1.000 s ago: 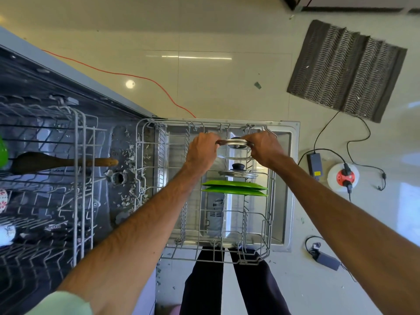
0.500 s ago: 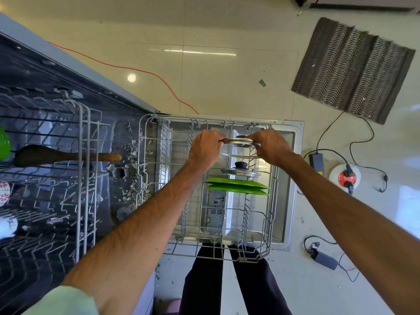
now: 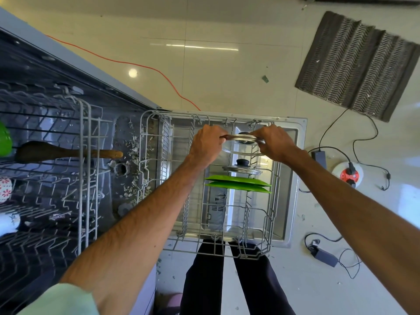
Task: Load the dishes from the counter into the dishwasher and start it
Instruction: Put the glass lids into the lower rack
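both hands grip glass lid (image 3: 244, 144) edges | left hand (image 3: 208, 145) | right hand (image 3: 275, 144) | above lower rack (image 3: 159, 169)

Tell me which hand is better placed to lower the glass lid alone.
Probably the right hand: its fingers reach across the glass lid to the knob, while the left hand pinches only the rim.
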A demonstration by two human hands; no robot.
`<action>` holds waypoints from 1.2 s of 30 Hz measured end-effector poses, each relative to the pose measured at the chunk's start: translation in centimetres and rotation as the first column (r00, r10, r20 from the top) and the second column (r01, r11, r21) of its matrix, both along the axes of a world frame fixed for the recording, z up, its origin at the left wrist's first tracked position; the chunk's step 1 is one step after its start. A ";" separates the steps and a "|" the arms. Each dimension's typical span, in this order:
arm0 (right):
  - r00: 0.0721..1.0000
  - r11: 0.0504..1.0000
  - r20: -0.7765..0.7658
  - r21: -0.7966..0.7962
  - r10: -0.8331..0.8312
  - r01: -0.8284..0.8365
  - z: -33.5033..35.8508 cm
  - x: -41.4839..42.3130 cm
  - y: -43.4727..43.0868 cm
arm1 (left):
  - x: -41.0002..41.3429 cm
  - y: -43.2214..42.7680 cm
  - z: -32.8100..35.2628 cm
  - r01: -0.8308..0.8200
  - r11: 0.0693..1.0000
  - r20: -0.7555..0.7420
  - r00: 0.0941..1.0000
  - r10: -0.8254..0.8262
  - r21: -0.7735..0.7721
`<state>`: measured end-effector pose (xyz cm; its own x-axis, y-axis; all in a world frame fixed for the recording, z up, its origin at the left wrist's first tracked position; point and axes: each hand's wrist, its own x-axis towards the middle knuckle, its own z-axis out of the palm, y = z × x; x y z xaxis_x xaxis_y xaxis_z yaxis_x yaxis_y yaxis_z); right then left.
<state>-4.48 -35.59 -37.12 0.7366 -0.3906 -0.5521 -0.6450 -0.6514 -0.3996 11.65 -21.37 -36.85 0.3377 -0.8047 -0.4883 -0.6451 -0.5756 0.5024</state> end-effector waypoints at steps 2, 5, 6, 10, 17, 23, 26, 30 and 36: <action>0.999 0.999 0.024 0.000 -0.034 0.034 0.1 -0.5 0.0 | 0.2 -0.2 0.3 -0.024 0.999 -0.016 1.000 0.023 -0.032; 0.996 0.998 0.059 0.020 -0.064 0.063 0.2 -1.1 -0.2 | 0.3 -0.5 0.9 -0.042 0.997 -0.027 0.999 0.040 -0.072; 0.996 0.998 0.064 0.022 -0.062 0.061 0.3 -1.2 -0.3 | 0.3 -0.4 1.0 -0.040 0.996 -0.030 0.999 0.037 -0.082; 0.996 0.998 0.072 0.028 -0.055 0.053 0.5 -1.7 -0.3 | -0.1 -0.1 1.4 -0.015 0.995 -0.032 0.999 0.012 -0.094; 0.996 0.998 0.073 0.045 -0.050 0.047 0.4 -1.4 -0.6 | -0.4 -0.5 1.0 -0.028 0.997 -0.023 0.999 0.027 -0.073; 0.994 0.998 0.101 0.045 -0.051 0.047 0.3 -2.0 -0.4 | -0.7 -0.3 1.2 -0.013 0.997 -0.028 1.000 0.011 -0.078; 0.993 0.996 0.092 0.042 -0.080 0.076 0.4 -2.2 -0.5 | -0.7 -0.6 1.5 -0.022 0.997 -0.035 0.999 0.020 -0.069; 0.993 0.998 0.095 0.028 -0.066 0.064 0.4 -2.9 -0.2 | -0.9 -0.4 1.5 -0.006 0.999 -0.032 0.999 0.005 -0.045; 0.996 0.996 0.042 -0.024 -0.079 0.081 -0.4 -2.5 1.1 | -1.1 0.1 1.2 -0.017 0.999 -0.023 1.000 0.016 -0.038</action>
